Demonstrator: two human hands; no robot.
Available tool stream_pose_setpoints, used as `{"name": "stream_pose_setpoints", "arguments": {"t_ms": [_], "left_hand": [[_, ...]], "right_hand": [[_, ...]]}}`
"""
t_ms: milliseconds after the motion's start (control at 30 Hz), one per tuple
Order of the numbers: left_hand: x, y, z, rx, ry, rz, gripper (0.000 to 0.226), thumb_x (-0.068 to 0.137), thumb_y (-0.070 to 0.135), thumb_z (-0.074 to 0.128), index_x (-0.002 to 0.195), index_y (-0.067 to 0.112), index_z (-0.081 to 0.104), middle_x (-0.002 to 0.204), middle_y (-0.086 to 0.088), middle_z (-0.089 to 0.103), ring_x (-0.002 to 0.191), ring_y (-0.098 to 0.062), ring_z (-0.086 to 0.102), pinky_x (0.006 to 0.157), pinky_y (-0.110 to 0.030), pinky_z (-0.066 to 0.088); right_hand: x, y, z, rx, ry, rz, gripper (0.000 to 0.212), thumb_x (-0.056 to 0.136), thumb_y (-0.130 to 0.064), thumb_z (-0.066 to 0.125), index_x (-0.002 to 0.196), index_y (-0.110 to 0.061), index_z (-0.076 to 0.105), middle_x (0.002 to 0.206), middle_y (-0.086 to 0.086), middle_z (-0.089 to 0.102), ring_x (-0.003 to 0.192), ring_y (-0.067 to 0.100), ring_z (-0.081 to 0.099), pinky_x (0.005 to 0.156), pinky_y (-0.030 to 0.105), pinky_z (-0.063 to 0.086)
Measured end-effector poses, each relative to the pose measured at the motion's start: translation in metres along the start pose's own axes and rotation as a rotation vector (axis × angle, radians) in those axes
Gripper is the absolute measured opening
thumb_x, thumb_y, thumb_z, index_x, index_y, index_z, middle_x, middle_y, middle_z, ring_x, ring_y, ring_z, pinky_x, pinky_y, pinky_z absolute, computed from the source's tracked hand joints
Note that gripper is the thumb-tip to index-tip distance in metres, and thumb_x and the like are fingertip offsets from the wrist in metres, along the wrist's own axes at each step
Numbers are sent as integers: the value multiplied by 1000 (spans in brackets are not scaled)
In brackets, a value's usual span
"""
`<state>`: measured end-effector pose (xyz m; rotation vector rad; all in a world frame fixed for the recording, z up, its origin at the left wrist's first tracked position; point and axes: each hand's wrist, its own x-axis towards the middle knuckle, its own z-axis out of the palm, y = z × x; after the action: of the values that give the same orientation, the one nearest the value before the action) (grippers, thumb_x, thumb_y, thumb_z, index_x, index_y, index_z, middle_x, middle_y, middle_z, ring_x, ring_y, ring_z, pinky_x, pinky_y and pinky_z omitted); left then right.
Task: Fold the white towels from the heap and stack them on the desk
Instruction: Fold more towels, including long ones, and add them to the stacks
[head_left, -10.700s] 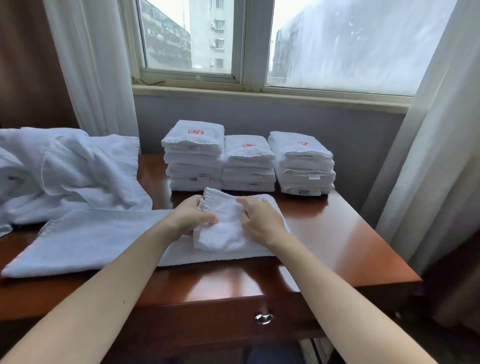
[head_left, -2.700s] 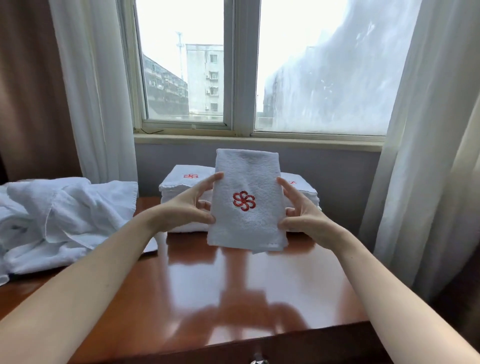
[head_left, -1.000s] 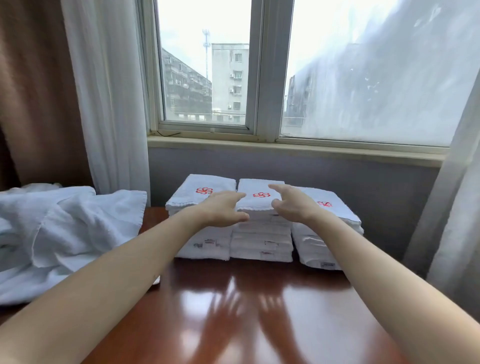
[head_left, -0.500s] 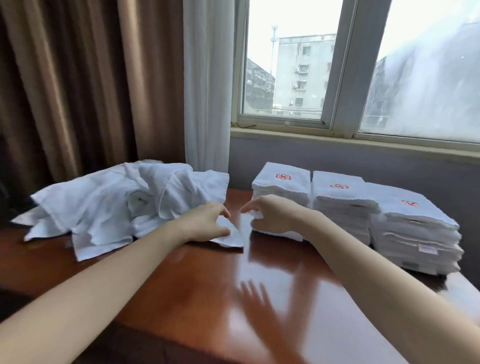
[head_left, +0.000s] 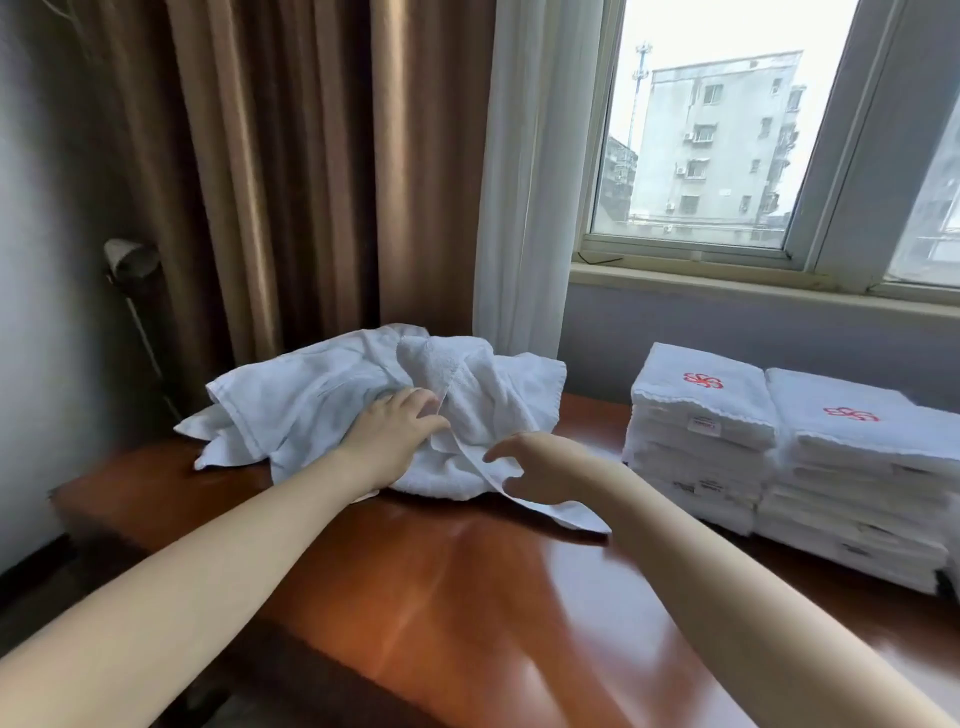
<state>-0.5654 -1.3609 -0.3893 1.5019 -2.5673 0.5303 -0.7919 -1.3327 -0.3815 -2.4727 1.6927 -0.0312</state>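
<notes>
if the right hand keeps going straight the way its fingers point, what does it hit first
Probably the heap of white towels: the right hand points left at its trailing edge, open and seemingly just short of touching.

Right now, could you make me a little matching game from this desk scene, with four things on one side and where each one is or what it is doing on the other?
Things:
1. left hand
2. right hand
3. heap of unfolded towels
4. folded stacks

Places or states:
A. piled neatly on the right, below the window, red emblems on top
B. lying crumpled at the left end of the desk, by the brown curtain
C. resting palm down on top of the heap
D. fingers curled at a loose towel edge at the front of the heap

Pairs: 1-C, 2-D, 3-B, 4-A
</notes>
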Motion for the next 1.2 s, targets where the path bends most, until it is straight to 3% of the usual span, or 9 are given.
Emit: {"name": "stream_pose_setpoints", "arguments": {"t_ms": [233,400,567,667,767,933,1033,1100,1200], "left_hand": [[24,-3,18,165,175,-33,33,96,14,49,125,26,55,143,-3,38,129,-23,40,98,-31,42],[38,-3,28,56,216,-142,20,93,18,49,108,20,63,124,-2,44,113,-24,44,89,-32,42],[37,6,35,-59,320,-143,23,84,27,52,100,23,68,117,1,46,111,-21,44,94,-33,35],[37,15,28,-141,340,-46,28,81,32,59,105,26,70,125,0,50,124,-24,41,106,-34,24],[42,26,14,-249,374,-9,25,85,34,63,107,27,70,133,1,52,133,-24,39,112,-34,18],[55,49,-21,-442,439,-84,22,95,33,58,112,19,58,112,4,64,111,-19,55,97,-30,32],[57,69,-40,-553,403,-88,32,99,35,54,124,16,48,118,4,62,109,-19,57,80,-31,38],[57,84,-49,-579,378,-45,31,101,38,49,126,21,51,119,7,63,112,-17,56,82,-34,42],[56,113,-61,-529,368,16,24,103,39,42,108,25,60,106,9,66,107,-16,57,89,-40,42]], "right_hand": [[35,-2,31,79,67,66,61,91,-34,59,149,-27,40,147,-5,48,135,20,45,103,30,38],[45,-2,53,55,231,110,29,86,-27,55,113,-30,64,112,-5,67,109,23,60,73,30,46],[46,9,40,127,234,147,21,79,-13,58,93,-18,72,93,-2,71,91,23,64,70,32,52],[39,13,25,297,423,197,21,81,-8,48,72,-23,59,76,-6,62,78,22,58,62,30,44],[30,14,0,588,703,176,23,85,-3,45,70,-18,54,67,-7,55,70,17,52,63,32,39],[-2,17,-50,895,964,162,28,86,3,38,69,-11,54,62,-5,48,60,8,42,59,26,34],[-31,21,-70,916,1055,131,33,84,5,37,64,-15,53,61,-7,49,59,4,43,57,20,35],[-54,24,-79,931,1123,124,31,83,6,37,64,-11,56,60,-7,50,57,0,43,55,16,35],[-91,34,-85,956,1214,146,25,82,6,37,68,0,56,60,-2,47,58,6,40,54,21,33]]}}
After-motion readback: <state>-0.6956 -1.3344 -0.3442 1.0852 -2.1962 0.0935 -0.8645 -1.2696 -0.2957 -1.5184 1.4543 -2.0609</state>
